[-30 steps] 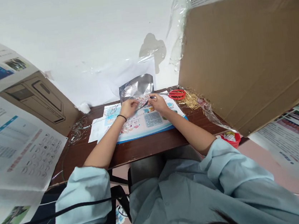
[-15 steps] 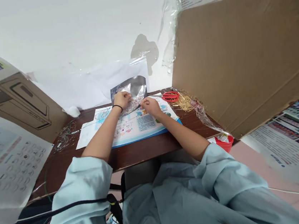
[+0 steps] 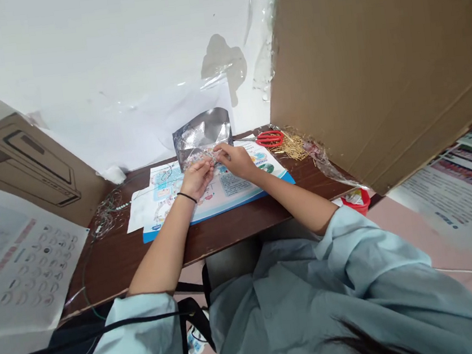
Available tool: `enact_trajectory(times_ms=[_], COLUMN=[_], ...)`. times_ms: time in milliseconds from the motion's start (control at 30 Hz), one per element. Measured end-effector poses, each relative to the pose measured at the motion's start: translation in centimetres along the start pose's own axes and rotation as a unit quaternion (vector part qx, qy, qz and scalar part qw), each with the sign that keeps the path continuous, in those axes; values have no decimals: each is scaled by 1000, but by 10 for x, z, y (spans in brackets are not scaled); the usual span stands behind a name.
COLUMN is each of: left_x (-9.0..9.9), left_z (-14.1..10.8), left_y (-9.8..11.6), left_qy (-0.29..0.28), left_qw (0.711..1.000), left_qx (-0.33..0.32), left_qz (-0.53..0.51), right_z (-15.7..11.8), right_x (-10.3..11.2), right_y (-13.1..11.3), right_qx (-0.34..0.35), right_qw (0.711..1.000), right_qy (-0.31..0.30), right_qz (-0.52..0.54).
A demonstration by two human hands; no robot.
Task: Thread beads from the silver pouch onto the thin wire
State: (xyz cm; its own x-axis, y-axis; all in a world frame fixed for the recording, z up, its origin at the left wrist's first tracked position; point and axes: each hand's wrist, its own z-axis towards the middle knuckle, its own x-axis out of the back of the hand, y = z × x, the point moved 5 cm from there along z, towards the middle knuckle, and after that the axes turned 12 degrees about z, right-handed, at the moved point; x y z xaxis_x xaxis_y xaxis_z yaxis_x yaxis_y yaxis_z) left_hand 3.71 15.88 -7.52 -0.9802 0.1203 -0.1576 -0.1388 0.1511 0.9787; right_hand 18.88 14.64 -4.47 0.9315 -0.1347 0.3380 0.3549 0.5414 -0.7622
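My left hand (image 3: 199, 179) is closed in a pinch in front of a silvery clear-fronted bag (image 3: 201, 132) of small beads. Close beside it, my right hand (image 3: 234, 160) is also pinched, its fingertips almost meeting those of the left. Whatever lies between the fingertips is too small to make out. Propped against the wall, the bag stands on a printed sheet (image 3: 204, 200) with a blue edge. Red-handled scissors (image 3: 269, 138) lie to the right of the bag, beside a heap of gold-coloured pins (image 3: 294, 147).
A cardboard box (image 3: 335, 75) walls the right side, and another carton (image 3: 25, 161) stands at the left. Tangled clear thread (image 3: 110, 211) lies on the dark table's left end. Crumpled plastic (image 3: 323, 161) lies near the right box. A red bin (image 3: 359, 201) sits below the table's right edge.
My left hand has come down and away from the bag toward me. My right hand has moved slightly up and left, so the fingertips are now together. The view has shifted slightly.
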Motion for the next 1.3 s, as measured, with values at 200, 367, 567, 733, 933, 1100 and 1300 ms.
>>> enact_trajectory(times_ms=[200,367,567,733,933,1100,1300], left_x=[-4,-5,-7,-3,-2,-2,0], left_z=[2,0,3,5,2,3,4], left_y=[-7,-7,-11,-14,-12,-11,-12], left_qy=[-38,-46,-81,-92,-66,-66,-75], left_qw=[999,999,996,995,998,998,996], left_qx=[2,-10,-22,-27,-16,-14,-19], left_qz=[27,21,-6,-13,1,-17,-42], right_z=[-5,-6,-3,-2,-3,-3,-3], right_x=[-2,-4,0,1,-2,-4,-1], right_y=[6,4,7,11,3,-5,-6], right_qx=[19,35,12,5,34,26,49], right_qw=[998,994,994,998,993,986,989], right_qy=[-2,-20,-20,-10,-35,-62,-33], right_qz=[-68,-104,-104,-63,-103,-150,-136])
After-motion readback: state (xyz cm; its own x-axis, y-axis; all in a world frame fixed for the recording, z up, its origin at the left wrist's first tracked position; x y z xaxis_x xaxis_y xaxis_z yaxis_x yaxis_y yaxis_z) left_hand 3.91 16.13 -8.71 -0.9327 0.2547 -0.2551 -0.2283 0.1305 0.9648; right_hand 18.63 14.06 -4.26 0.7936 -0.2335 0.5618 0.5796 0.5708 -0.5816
